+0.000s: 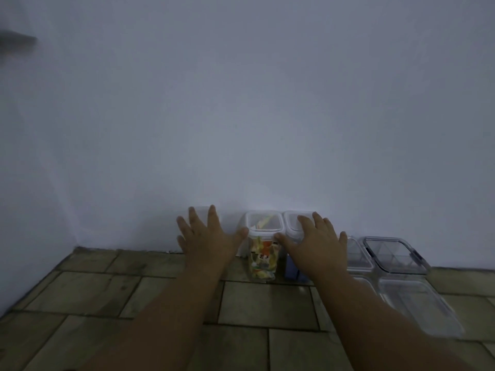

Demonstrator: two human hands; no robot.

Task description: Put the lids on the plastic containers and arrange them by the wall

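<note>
A tall clear container [263,253] full of colourful pieces stands against the wall with its lid on. My left hand [207,238] is spread flat, fingers apart, in front of a faint clear container [199,211] to its left, thumb near the tall one. My right hand [312,241] is spread over a lidded container [293,218] with a blue base, just right of the tall one. Further right, low flat containers [393,254] with dark-clipped lids sit by the wall, and a clear one [417,303] lies nearer me.
A plain white wall [254,116] runs across the back and meets a side wall at the left corner [76,246]. The floor [107,303] is brown stone tile. A dark blurred shape [16,41] shows at the upper left.
</note>
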